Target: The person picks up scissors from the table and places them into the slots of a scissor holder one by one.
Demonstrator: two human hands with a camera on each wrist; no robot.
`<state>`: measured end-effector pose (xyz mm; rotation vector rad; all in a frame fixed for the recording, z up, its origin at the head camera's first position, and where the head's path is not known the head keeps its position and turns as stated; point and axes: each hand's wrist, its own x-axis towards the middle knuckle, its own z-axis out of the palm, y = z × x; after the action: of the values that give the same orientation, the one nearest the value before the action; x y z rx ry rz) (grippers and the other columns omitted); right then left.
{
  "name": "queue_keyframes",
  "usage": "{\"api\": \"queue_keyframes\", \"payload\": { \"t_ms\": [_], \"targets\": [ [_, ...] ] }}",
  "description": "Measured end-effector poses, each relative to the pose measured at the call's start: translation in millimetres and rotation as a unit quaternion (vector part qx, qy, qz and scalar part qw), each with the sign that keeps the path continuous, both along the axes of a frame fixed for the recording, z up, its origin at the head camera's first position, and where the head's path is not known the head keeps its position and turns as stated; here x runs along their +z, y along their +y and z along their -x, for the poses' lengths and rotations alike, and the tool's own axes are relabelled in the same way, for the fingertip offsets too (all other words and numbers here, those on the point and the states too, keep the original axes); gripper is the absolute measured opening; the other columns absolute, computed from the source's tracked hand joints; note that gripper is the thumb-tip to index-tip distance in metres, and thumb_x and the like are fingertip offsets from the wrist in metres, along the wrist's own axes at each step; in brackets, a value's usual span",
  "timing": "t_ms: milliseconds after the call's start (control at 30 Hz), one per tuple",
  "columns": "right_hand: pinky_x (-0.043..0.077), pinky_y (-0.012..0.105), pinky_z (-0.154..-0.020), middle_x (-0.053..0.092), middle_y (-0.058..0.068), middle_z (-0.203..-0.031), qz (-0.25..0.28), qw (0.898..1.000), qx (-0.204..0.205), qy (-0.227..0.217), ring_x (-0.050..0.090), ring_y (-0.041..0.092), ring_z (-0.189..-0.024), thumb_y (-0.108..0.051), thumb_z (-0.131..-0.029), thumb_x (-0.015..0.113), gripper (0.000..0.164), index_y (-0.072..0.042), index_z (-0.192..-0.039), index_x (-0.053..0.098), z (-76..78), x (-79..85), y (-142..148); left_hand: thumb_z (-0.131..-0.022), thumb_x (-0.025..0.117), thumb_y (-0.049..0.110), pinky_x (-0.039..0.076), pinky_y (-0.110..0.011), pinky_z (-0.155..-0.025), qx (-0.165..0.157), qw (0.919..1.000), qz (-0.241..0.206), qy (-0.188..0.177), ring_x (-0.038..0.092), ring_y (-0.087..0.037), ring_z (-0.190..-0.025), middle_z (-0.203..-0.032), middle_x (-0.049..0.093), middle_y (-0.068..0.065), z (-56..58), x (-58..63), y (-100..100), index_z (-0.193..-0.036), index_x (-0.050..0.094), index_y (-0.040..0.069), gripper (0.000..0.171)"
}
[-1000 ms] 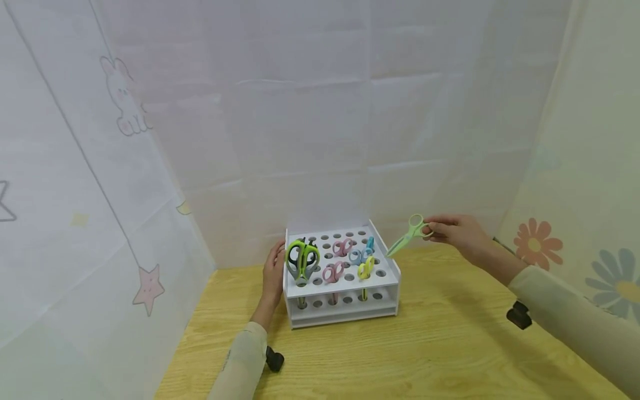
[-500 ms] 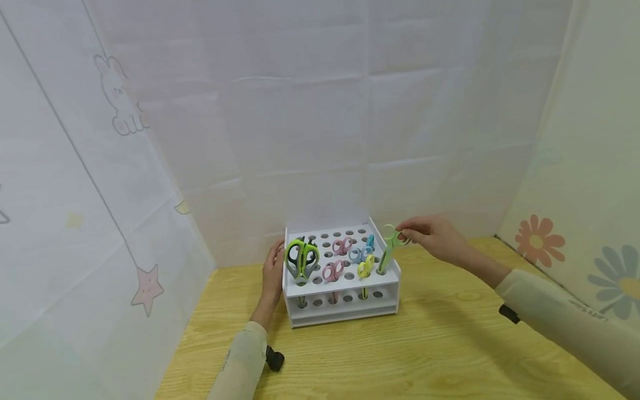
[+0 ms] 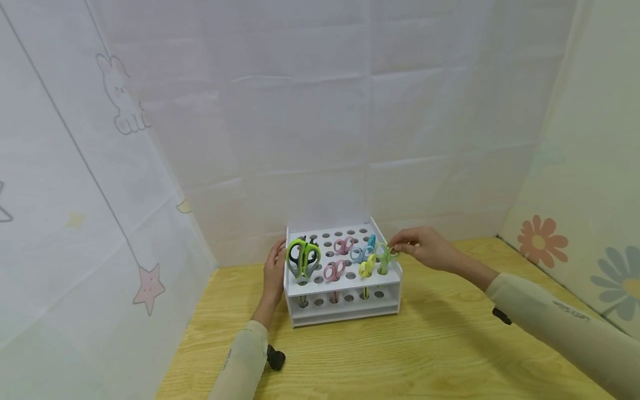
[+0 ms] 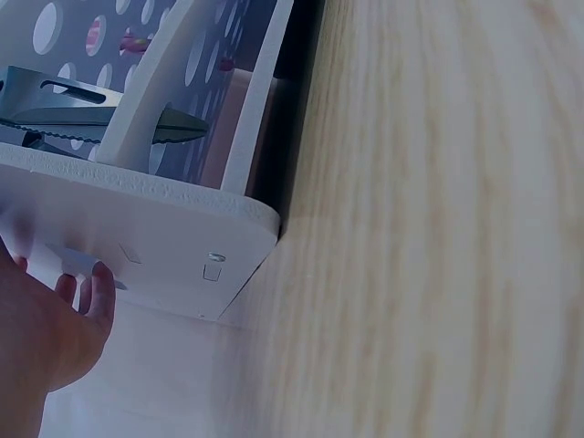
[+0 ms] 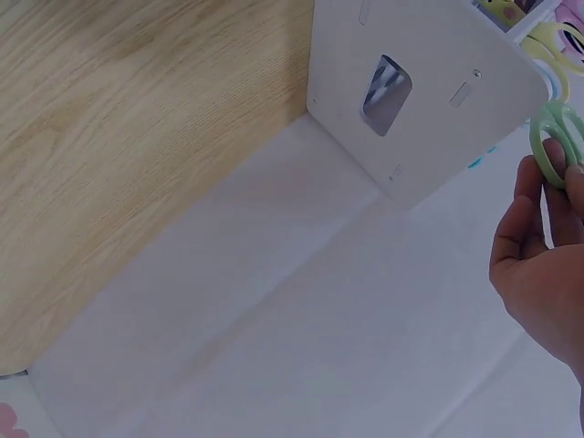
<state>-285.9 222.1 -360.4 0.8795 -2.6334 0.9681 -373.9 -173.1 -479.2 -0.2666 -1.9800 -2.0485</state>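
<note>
My right hand (image 3: 422, 248) pinches one handle loop of the light green scissors (image 3: 385, 259). Their blades point down into a front-right hole of the white rack (image 3: 330, 287). The right wrist view shows finger and thumb on the green loop (image 5: 551, 137). My left hand (image 3: 273, 272) rests against the rack's left side panel (image 4: 173, 242), fingertips by a cutout. Other scissors stand handles-up in the rack: large lime-and-black scissors (image 3: 303, 260), pink scissors (image 3: 333, 270) at the front, pink scissors (image 3: 343, 245) behind, yellow scissors (image 3: 367, 266), and blue scissors (image 3: 361, 254).
The rack has two perforated tiers on a wooden table (image 3: 350, 361). A turquoise item (image 3: 370, 243) stands behind the blue scissors, its kind unclear. A pale cloth backdrop (image 3: 300, 139) rises close behind the rack, with printed sheets at both sides.
My right hand has moved left and down, bringing the green scissors from beside the rack to the front-right hole and lowering their blades in. The left hand has stayed put.
</note>
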Motion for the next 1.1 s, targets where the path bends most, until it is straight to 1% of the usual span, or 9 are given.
{"api": "queue_keyframes", "payload": {
  "t_ms": [100, 300, 433, 633, 733, 800, 933, 1033, 1100],
  "targets": [
    [0.054, 0.040, -0.076, 0.074, -0.001, -0.100, -0.012, 1.000, 0.009, -0.004, 0.068, 0.025, -0.090, 0.000, -0.100, 0.062, 0.020, -0.010, -0.109, 0.076, 1.0, -1.4, -2.7, -0.108, 0.052, 0.025, 0.039, -0.044, -0.105, -0.006, 1.0000, -0.007, 0.001, 0.053, -0.028, -0.125, -0.143, 0.056, -0.016, -0.2, 0.5, 0.2, -0.148, 0.054, 0.008, 0.044],
    [0.053, 0.040, -0.079, 0.073, -0.005, -0.101, -0.035, 0.999, 0.011, -0.013, 0.066, 0.022, -0.092, 0.000, -0.100, 0.063, 0.020, -0.012, -0.108, 0.076, 2.6, -4.2, -8.0, -0.107, 0.051, 0.034, 0.039, -0.042, -0.104, 0.028, 0.9995, 0.004, 0.017, 0.054, -0.025, -0.122, -0.140, 0.059, -0.011, -1.5, -2.3, 5.5, -0.146, 0.057, 0.014, 0.044],
    [0.052, 0.040, -0.080, 0.072, -0.007, -0.102, -0.048, 0.999, 0.019, -0.016, 0.065, 0.018, -0.094, 0.002, -0.099, 0.063, 0.021, -0.014, -0.105, 0.076, 1.9, -6.5, -10.6, -0.108, 0.050, 0.035, 0.039, -0.043, -0.105, 0.027, 0.9995, 0.004, 0.016, 0.054, -0.026, -0.123, -0.140, 0.059, -0.010, -3.6, -1.5, 6.0, -0.147, 0.057, 0.015, 0.044],
    [0.054, 0.042, -0.082, 0.072, -0.004, -0.102, -0.071, 0.997, 0.041, 0.011, 0.065, 0.017, -0.096, 0.003, -0.097, 0.065, 0.020, -0.011, -0.105, 0.076, -0.3, -8.5, -14.5, -0.108, 0.051, 0.026, 0.040, -0.043, -0.105, -0.006, 1.0000, 0.000, 0.003, 0.054, -0.027, -0.124, -0.142, 0.057, -0.014, -11.5, 11.9, 0.5, -0.148, 0.054, 0.008, 0.043],
    [0.054, 0.044, -0.084, 0.072, -0.003, -0.104, -0.083, 0.995, 0.052, 0.026, 0.065, 0.018, -0.099, 0.003, -0.098, 0.065, 0.019, -0.010, -0.106, 0.075, 3.1, -8.5, -21.2, -0.108, 0.051, 0.021, 0.042, -0.043, -0.103, 0.000, 0.9999, 0.012, 0.003, 0.055, -0.026, -0.123, -0.141, 0.058, -0.015, -20.2, 20.5, -5.9, -0.147, 0.054, 0.006, 0.041],
    [0.054, 0.046, -0.087, 0.071, -0.003, -0.105, -0.087, 0.994, 0.057, 0.027, 0.065, 0.020, -0.102, 0.003, -0.098, 0.065, 0.018, -0.009, -0.107, 0.075, 5.6, -7.9, -24.7, -0.108, 0.050, 0.020, 0.042, -0.044, -0.103, 0.010, 0.9999, 0.011, 0.006, 0.055, -0.027, -0.123, -0.141, 0.058, -0.015, -23.5, 22.6, -8.3, -0.146, 0.054, 0.005, 0.041],
    [0.052, 0.052, -0.087, 0.071, -0.001, -0.107, -0.080, 0.995, 0.054, 0.036, 0.064, 0.022, -0.103, -0.001, -0.098, 0.066, 0.016, -0.008, -0.110, 0.074, 9.3, -6.1, -26.6, -0.108, 0.050, 0.026, 0.041, -0.045, -0.104, 0.033, 0.9993, 0.012, 0.011, 0.054, -0.027, -0.124, -0.141, 0.058, -0.013, -19.0, 12.0, -10.3, -0.146, 0.055, 0.008, 0.042],
    [0.050, 0.051, -0.086, 0.071, 0.001, -0.110, -0.045, 0.998, 0.018, 0.051, 0.063, 0.022, -0.101, -0.005, -0.100, 0.064, 0.016, -0.010, -0.113, 0.073, 8.9, -2.2, -22.3, -0.107, 0.052, 0.032, 0.042, -0.045, -0.101, 0.054, 0.9980, 0.026, 0.016, 0.056, -0.026, -0.120, -0.138, 0.061, -0.009, -11.8, 0.9, -9.1, -0.145, 0.057, 0.014, 0.043],
    [0.049, 0.049, -0.085, 0.070, 0.003, -0.113, -0.017, 0.998, -0.017, 0.059, 0.063, 0.021, -0.100, -0.010, -0.103, 0.062, 0.017, -0.011, -0.116, 0.072, 7.4, 0.2, -17.7, -0.107, 0.053, 0.035, 0.044, -0.048, -0.098, 0.071, 0.9960, 0.046, 0.027, 0.058, -0.028, -0.117, -0.136, 0.062, -0.010, -10.2, -1.7, -8.3, -0.144, 0.059, 0.015, 0.043]
  ]
}}
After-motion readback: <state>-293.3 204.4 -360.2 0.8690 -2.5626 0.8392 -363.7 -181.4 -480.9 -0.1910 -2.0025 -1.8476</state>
